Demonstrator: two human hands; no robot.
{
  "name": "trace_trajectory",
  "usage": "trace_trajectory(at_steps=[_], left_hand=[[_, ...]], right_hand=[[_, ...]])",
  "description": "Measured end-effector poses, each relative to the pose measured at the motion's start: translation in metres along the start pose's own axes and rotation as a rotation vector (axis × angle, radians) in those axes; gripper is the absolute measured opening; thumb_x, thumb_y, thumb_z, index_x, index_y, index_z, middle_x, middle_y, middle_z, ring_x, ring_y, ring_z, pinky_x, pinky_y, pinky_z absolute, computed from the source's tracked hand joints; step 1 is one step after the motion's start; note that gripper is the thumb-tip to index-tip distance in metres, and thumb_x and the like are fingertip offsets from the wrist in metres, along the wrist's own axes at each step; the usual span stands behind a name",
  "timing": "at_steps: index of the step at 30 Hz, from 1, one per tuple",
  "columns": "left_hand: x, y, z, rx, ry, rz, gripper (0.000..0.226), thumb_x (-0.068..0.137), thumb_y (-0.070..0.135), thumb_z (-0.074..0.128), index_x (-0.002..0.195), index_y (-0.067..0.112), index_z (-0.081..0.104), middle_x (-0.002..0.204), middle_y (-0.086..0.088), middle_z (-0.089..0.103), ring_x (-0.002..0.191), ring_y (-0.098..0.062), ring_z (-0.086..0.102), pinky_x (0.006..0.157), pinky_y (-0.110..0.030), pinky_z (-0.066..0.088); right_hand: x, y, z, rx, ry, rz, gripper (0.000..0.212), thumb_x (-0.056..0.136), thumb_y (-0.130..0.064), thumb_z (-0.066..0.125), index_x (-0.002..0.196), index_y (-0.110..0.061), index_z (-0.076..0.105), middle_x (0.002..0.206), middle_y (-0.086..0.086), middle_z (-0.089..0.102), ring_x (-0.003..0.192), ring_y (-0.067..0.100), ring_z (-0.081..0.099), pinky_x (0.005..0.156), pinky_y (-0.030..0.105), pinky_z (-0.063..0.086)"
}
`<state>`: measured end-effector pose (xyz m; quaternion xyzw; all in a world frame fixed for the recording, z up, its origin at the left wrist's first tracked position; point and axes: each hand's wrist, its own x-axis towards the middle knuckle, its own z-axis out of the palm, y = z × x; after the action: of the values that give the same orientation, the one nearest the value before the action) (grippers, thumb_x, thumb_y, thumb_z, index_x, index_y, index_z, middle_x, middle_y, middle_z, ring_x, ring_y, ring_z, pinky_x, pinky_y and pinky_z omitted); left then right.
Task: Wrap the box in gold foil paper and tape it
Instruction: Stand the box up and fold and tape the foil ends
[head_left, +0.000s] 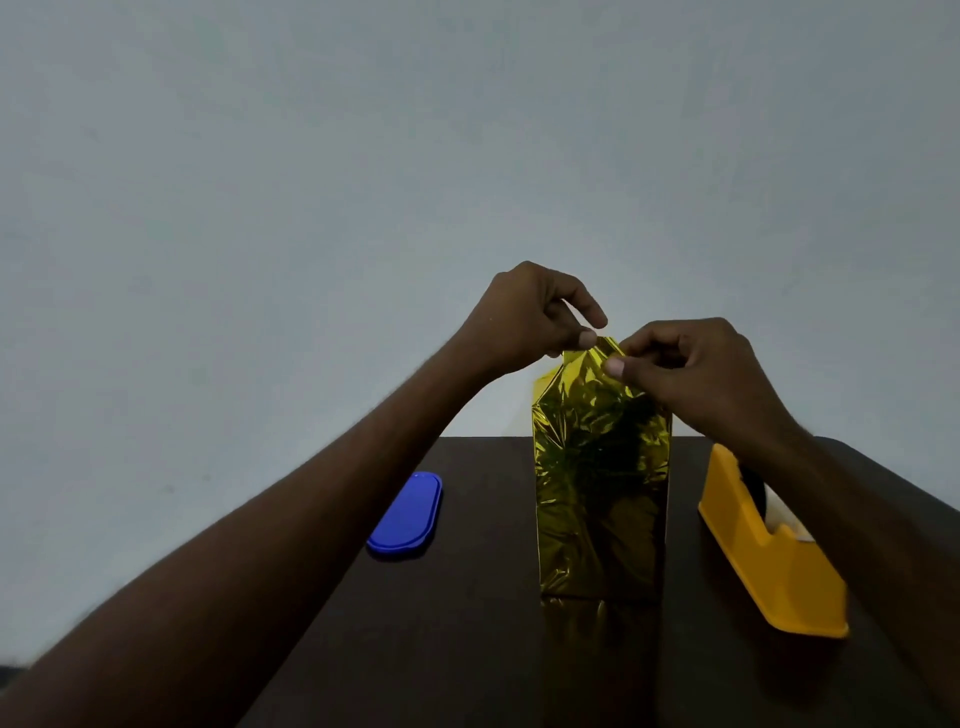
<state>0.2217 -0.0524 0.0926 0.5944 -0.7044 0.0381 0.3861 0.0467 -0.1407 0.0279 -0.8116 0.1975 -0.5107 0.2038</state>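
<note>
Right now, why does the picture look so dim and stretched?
Head view: light is low, so the table and hands go dark; only the gold foil glints. The wide lens stretches the left forearm at the edge, slightly blurred.

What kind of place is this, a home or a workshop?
Probably a home or office desk, though little shows: a dark table against a bare wall, with a yellow tape dispenser and a blue lid beside the foil-wrapped box.

Two bare forearms, no sleeves, hands (540, 312) without rings or watch
</note>
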Motion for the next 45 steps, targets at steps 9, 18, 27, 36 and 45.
trace_trajectory(at_steps=[9,18,27,36,45], left_hand=[[-0.018,-0.001,-0.014,-0.034,0.169,-0.002,0.015,0.083,0.007,0.07,0.096,0.014,0.074,0.07,0.002,0.074,0.067,-0.005,0.07,0.067,-0.02,0.056],[-0.039,-0.006,-0.001,0.091,0.163,-0.006,0.005,0.083,0.021,0.074,0.083,0.025,0.078,0.068,0.009,0.071,0.062,0.001,0.066,0.065,-0.014,0.048],[-0.03,-0.006,0.001,0.019,0.1,-0.062,0.005,0.081,0.022,0.077,0.084,0.019,0.079,0.065,0.006,0.071,0.059,-0.003,0.066,0.063,-0.013,0.05],[-0.024,-0.006,-0.002,-0.011,0.045,-0.075,0.009,0.08,0.024,0.078,0.083,0.016,0.079,0.062,0.007,0.068,0.059,0.0,0.06,0.058,-0.008,0.043],[-0.019,-0.011,0.001,-0.085,0.021,-0.095,0.012,0.082,0.025,0.077,0.085,0.014,0.079,0.067,0.003,0.071,0.061,-0.001,0.062,0.056,-0.006,0.04]], right_hand=[[0.024,-0.014,0.006,-0.041,0.012,-0.07,0.01,0.083,-0.028,0.077,0.082,-0.018,0.077,0.07,-0.001,0.071,0.067,0.012,0.067,0.063,0.027,0.05],[0.023,-0.015,0.005,-0.027,-0.01,-0.09,0.01,0.084,-0.025,0.076,0.083,-0.015,0.076,0.072,0.003,0.072,0.071,0.019,0.069,0.07,0.039,0.057],[0.026,-0.016,0.003,-0.017,-0.056,-0.109,0.004,0.085,-0.02,0.075,0.083,-0.017,0.076,0.074,0.0,0.071,0.073,0.017,0.069,0.07,0.037,0.056],[0.027,-0.018,0.003,-0.021,-0.068,-0.11,0.003,0.084,-0.018,0.075,0.082,-0.016,0.076,0.072,0.0,0.07,0.071,0.02,0.068,0.068,0.038,0.055],[0.017,-0.008,-0.012,0.06,-0.031,-0.036,0.011,0.084,-0.03,0.074,0.09,-0.02,0.074,0.082,-0.001,0.074,0.08,0.019,0.07,0.082,0.047,0.058]])
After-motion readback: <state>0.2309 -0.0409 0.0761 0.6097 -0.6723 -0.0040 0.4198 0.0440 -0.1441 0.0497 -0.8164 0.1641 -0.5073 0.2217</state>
